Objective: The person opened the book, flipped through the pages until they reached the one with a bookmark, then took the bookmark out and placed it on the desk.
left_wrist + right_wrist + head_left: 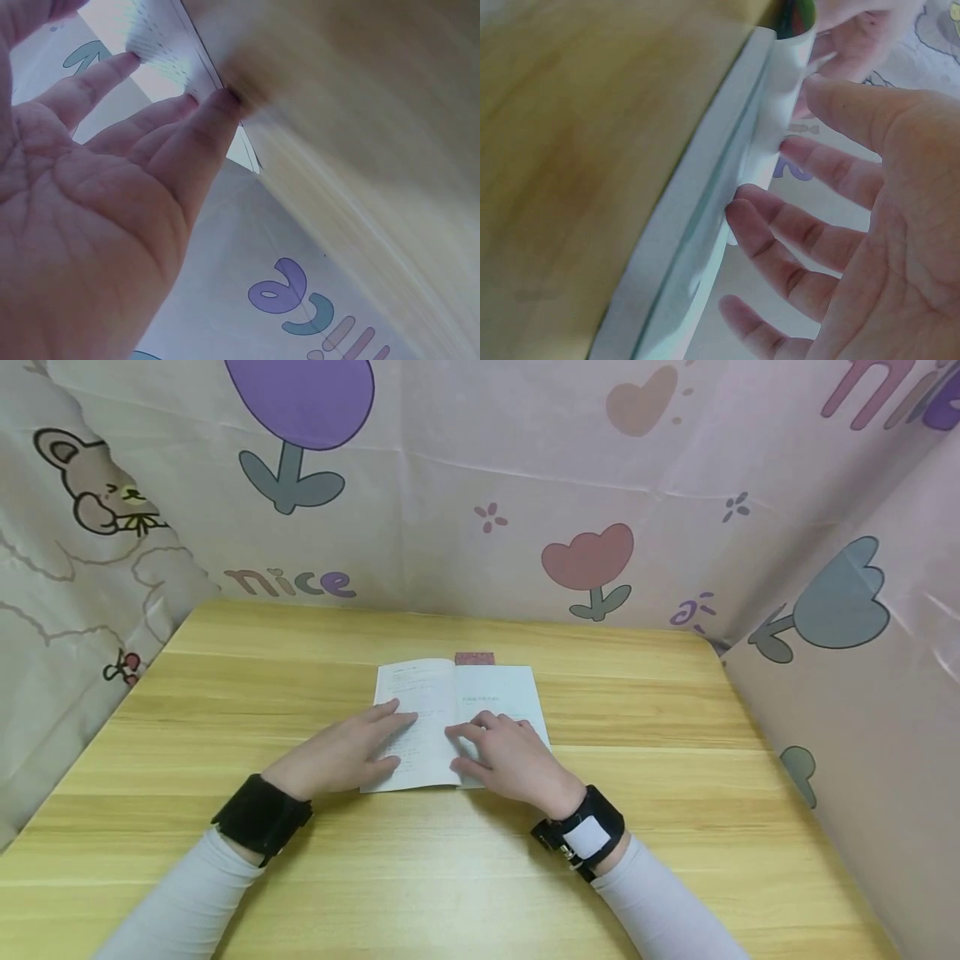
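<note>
Lying open around the middle of a yellow wood-grain worktop (435,868): a rectangular white-paged paper book (431,743), both pages facing up. Rows of fine print down the left page (423,693); a line of green lettering on the right page (498,681).

Resting on the left page, a bare left hand (348,747), fingers straight and spread, nothing gripped, thumb set apart toward the near edge. Over the right page, a bare right hand (517,760), fingers loosely bent and released, index tip at the gutter, thumb tip beside it and nearer the body. In the right wrist view, paper bulging in a curve next to thumb and index; too blurred there to tell how firmly those fingertips press.

Just past the book's far edge, near the gutter: a small, speckled dark-red rectangular piece (474,658).

Around the left wrist, a wide black strap (262,814); around the right, a black strap with a white patch (587,837). Pale grey sleeves (187,893) along both forearms. Behind the worktop and at both sides, off-white cloth (480,443) printed with flowers, a brown bear and "nice".
</note>
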`<move>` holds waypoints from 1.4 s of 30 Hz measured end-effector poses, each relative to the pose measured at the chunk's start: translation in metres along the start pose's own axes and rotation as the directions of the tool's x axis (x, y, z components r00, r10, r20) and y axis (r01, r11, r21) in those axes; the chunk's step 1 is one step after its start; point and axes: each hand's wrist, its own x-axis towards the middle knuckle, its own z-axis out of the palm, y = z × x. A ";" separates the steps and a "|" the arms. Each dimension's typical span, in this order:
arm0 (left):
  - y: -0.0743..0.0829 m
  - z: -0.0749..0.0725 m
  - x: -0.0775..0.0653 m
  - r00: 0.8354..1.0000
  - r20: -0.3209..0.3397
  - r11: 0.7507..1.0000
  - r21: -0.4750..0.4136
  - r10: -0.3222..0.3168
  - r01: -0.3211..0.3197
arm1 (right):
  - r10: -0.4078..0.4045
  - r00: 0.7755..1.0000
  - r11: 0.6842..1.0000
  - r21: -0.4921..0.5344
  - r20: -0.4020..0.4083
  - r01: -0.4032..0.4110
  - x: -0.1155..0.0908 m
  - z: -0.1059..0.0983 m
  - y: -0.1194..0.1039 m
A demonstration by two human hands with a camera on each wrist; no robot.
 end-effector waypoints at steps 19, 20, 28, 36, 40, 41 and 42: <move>0.002 -0.002 -0.001 1.000 0.013 1.000 0.006 -0.022 0.021 | 0.302 0.952 0.951 0.082 -0.048 -0.298 -0.004 -0.024 0.048; 0.002 -0.002 -0.001 1.000 0.013 1.000 0.005 -0.020 0.020 | 0.328 0.944 0.943 0.077 -0.040 -0.324 -0.004 -0.024 0.052; -0.001 -0.001 0.000 1.000 0.020 1.000 0.006 -0.017 0.017 | 0.419 0.908 0.906 0.067 -0.006 -0.417 -0.011 -0.020 0.071; -0.002 -0.001 0.001 0.999 0.029 1.000 0.011 -0.018 0.018 | 0.433 0.901 0.899 0.050 0.036 -0.434 -0.015 -0.014 0.076; -0.003 0.000 0.001 1.000 0.027 1.000 0.017 -0.013 0.012 | 0.426 0.905 0.904 0.042 0.024 -0.426 -0.016 -0.011 0.076; -0.003 0.000 0.001 1.000 0.026 1.000 0.018 -0.012 0.011 | 0.425 0.905 0.904 0.043 0.018 -0.426 -0.016 -0.011 0.076; -0.003 0.000 0.001 1.000 0.025 1.000 0.017 -0.012 0.011 | 0.424 0.906 0.905 0.041 0.012 -0.424 -0.016 -0.010 0.076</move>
